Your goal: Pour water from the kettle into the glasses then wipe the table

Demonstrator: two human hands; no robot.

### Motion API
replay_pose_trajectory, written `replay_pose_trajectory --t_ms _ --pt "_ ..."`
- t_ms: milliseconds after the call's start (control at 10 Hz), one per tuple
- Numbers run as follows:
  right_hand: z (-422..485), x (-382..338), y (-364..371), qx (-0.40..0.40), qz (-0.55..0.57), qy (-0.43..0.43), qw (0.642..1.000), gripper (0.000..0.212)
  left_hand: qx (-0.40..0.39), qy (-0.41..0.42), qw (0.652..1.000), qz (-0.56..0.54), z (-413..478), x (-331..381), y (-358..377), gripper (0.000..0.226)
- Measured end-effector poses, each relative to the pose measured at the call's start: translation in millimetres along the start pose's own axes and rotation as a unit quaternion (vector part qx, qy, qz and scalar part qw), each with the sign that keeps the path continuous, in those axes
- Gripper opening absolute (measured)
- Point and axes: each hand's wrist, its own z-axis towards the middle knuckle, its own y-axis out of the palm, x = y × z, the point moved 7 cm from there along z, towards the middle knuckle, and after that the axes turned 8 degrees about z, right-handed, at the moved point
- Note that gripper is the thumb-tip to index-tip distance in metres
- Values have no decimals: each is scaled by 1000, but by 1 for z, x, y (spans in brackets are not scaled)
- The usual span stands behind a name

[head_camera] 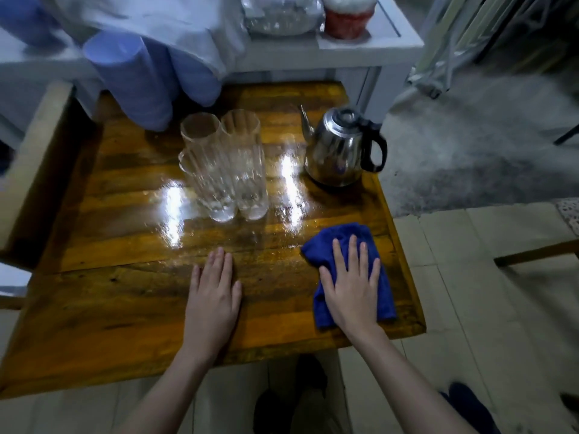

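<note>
Right hand point(352, 286) spread flat, pressing blue cloth point(318, 252) onto wooden table point(125, 308) near right edge. Left hand point(214, 296) flat on bare wood, fingers together. Kettle point(338, 148) upright at far right corner; glasses point(225, 164) clustered just left.
</note>
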Motion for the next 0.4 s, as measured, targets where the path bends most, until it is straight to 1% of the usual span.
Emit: replay_pose_trajectory --t_ms 100,200,300,400 --pt "3 -4 -7 -18 -17 -5 1000 70 -24 -4 1000 0 2 0 -7 62" --pt "9 -17 -31 -50 -35 -32 998 80 -58 -38 997 -44 3 -10 -40 61" --pt "18 -47 -64 -29 -39 -88 995 84 -46 -48 996 -62 15 -21 -77 52" --pt "45 -105 -128 79 -19 -191 978 74 34 -8 998 -43 40 -29 -154 50"
